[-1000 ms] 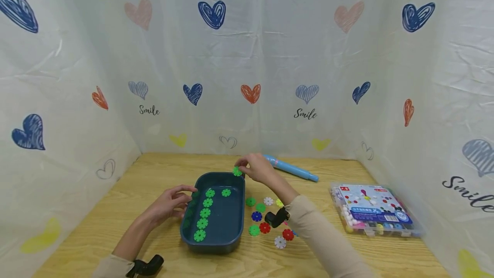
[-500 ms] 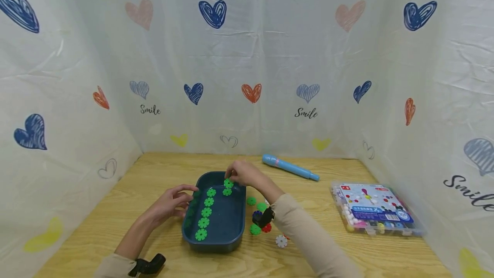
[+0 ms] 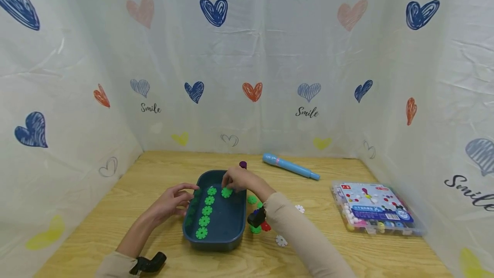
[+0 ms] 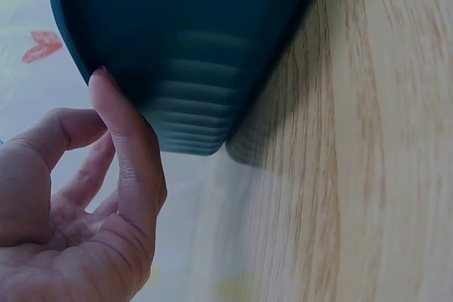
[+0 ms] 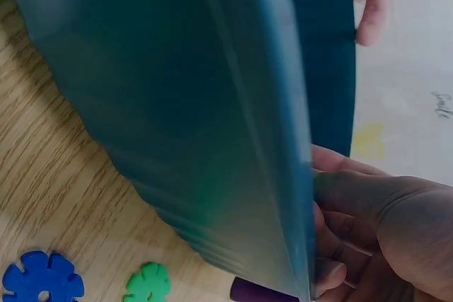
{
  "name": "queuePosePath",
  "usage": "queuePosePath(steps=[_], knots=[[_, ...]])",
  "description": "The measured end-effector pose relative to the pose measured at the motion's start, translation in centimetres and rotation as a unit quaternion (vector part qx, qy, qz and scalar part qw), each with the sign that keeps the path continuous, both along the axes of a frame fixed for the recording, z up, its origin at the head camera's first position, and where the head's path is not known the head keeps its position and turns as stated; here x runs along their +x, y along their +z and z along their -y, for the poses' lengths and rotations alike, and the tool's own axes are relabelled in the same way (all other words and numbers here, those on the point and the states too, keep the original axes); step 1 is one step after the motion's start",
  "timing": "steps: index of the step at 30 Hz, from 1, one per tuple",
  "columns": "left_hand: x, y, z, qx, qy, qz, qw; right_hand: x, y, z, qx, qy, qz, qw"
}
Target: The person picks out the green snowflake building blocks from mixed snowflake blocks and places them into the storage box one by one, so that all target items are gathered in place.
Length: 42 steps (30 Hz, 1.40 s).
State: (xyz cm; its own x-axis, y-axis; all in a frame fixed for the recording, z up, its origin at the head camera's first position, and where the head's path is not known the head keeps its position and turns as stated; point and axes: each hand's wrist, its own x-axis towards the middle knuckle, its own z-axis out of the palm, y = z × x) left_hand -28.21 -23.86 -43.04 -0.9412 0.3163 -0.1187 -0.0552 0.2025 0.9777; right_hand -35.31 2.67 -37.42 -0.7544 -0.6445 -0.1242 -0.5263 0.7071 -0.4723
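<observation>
A dark blue-green plastic tub (image 3: pixel 234 237) stands on the wooden table, with a column of several green snowflake discs (image 3: pixel 206 210) along its left side. My right hand (image 3: pixel 240 178) reaches over the far right rim and pinches another green snowflake disc (image 3: pixel 226 192) low inside the tub. That disc overlaps the spot of a disc seen there earlier. In the right wrist view the tub's wall hides what the right fingers (image 5: pixel 354 189) hold. My left hand (image 3: pixel 171 200) rests at the left rim, fingers relaxed, with a fingertip (image 4: pixel 105 90) against the outer wall in the left wrist view.
Loose snowflake discs in several colours, such as a white one (image 3: pixel 281 240), lie right of the tub, partly under the right forearm. A purple cylinder (image 3: pixel 242 164) and a light blue stick (image 3: pixel 291 167) lie behind. A clear bead box (image 3: pixel 378 209) sits at right.
My right hand has carried the green disc from the tub's far right rim down and left into the tub, over the disc lying there. The left hand has kept its place.
</observation>
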Motion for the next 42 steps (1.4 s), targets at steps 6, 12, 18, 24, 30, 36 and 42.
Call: queuePosePath(steps=[6, 12, 18, 24, 30, 36, 42], knots=[[-0.2, 0.1, -0.2, 0.003, -0.004, -0.005, 1.0000, -0.6, -0.2, 0.3, 0.048, 0.009, 0.001, 0.999], [-0.5, 0.1, -0.4, 0.006, -0.012, -0.005, 0.9999, -0.6, -0.4, 0.3, 0.062, 0.008, -0.003, 0.998], [-0.7, 0.1, -0.6, 0.004, -0.016, -0.008, 0.9998, -0.7, -0.2, 0.0, 0.067, 0.007, -0.015, 0.998], [-0.8, 0.0, -0.9, 0.004, -0.017, -0.010, 0.9998, -1.1, 0.8, -1.4, 0.040, 0.030, -0.053, 0.997], [-0.5, 0.4, -0.7, -0.004, -0.009, -0.010, 0.9999, -1.3, 2.1, -4.1, -0.005, 0.033, -0.067, 0.997], [-0.2, 0.5, -0.2, -0.016, 0.002, -0.010, 0.9998, -0.7, 1.2, -7.2, -0.018, 0.002, -0.066, 0.998], [-0.2, 0.4, -0.1, -0.019, -0.001, -0.003, 0.9998, 0.4, -1.3, -9.7, -0.025, -0.016, -0.076, 0.997]])
